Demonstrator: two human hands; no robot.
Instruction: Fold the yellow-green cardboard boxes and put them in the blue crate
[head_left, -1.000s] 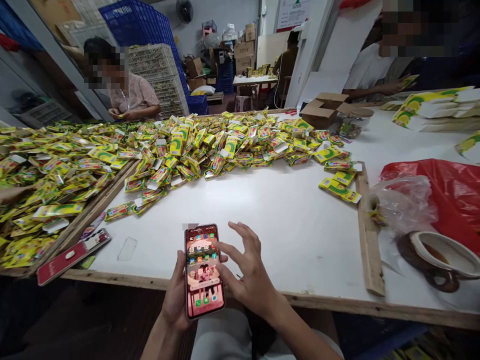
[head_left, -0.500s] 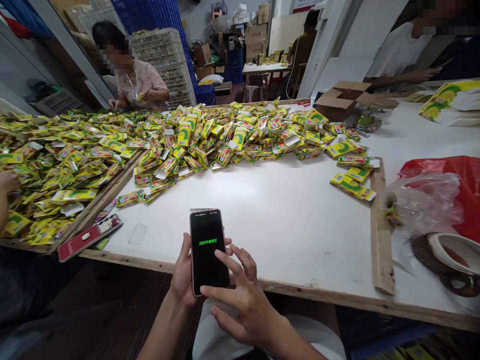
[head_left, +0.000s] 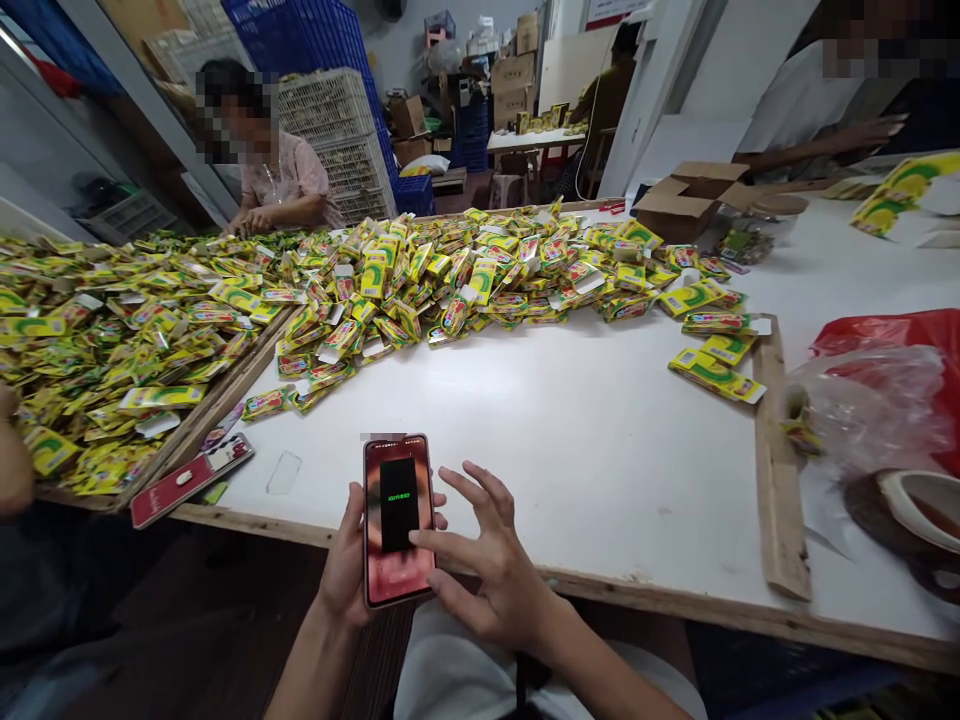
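Observation:
A smartphone [head_left: 399, 570] is gripped upright in my left hand [head_left: 346, 560], its fingers wrapped around the back. On its lit screen a small black window with green lettering floats over a reddish background. My right hand [head_left: 487, 560] hovers at the phone's right side with fingers spread, the index fingertip at the screen; whether it touches I cannot tell. Left of the phone, a clear phone case [head_left: 284, 473] lies on the white tabletop [head_left: 525, 430]. A red phone-shaped item [head_left: 180, 490] rests by the table's front edge.
Small yellow-green boxes [head_left: 480, 280] are heaped across the back and left, behind a wooden strip [head_left: 225, 395]. Another strip [head_left: 780, 480] bounds the right, beside a plastic bag [head_left: 885, 400] and a mug [head_left: 922, 510]. A person [head_left: 289, 190] sits at the far left.
The phone's full black screen has shrunk to a small window over a reddish background. Both hands and the phone have shifted slightly left and down in view. The seated person's hands have lowered.

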